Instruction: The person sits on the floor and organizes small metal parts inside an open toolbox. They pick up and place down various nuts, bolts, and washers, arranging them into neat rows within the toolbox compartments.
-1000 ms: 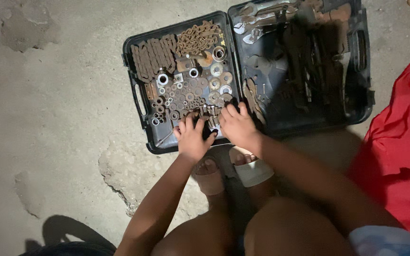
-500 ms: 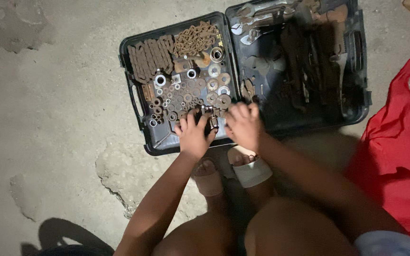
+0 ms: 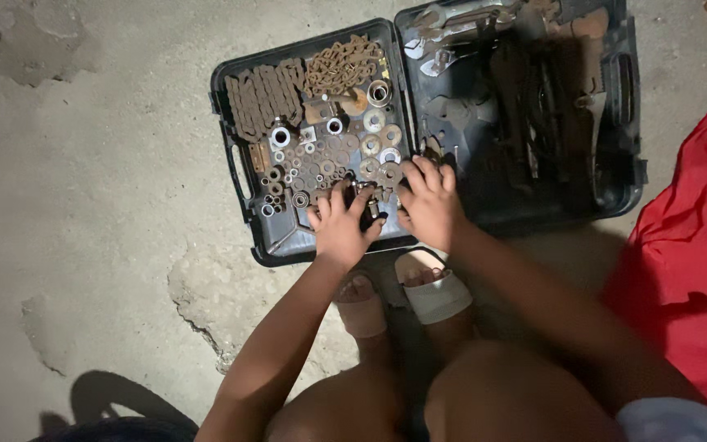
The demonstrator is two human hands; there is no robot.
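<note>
An open dark plastic tool case lies on the concrete floor. Its left half holds rusty chains, washers, bearings and nuts. Its right half holds dark rusty tools. My left hand and my right hand rest at the near edge of the left half. Between them they grip a small dark metal part, my fingers curled around it.
A red plastic bag lies at the right. My feet in light sandals sit just below the case, with my knees at the bottom. The cracked concrete floor spreads to the left.
The view has shifted slightly. Both hands stay at the near edge of the case, working the small metal part between them.
</note>
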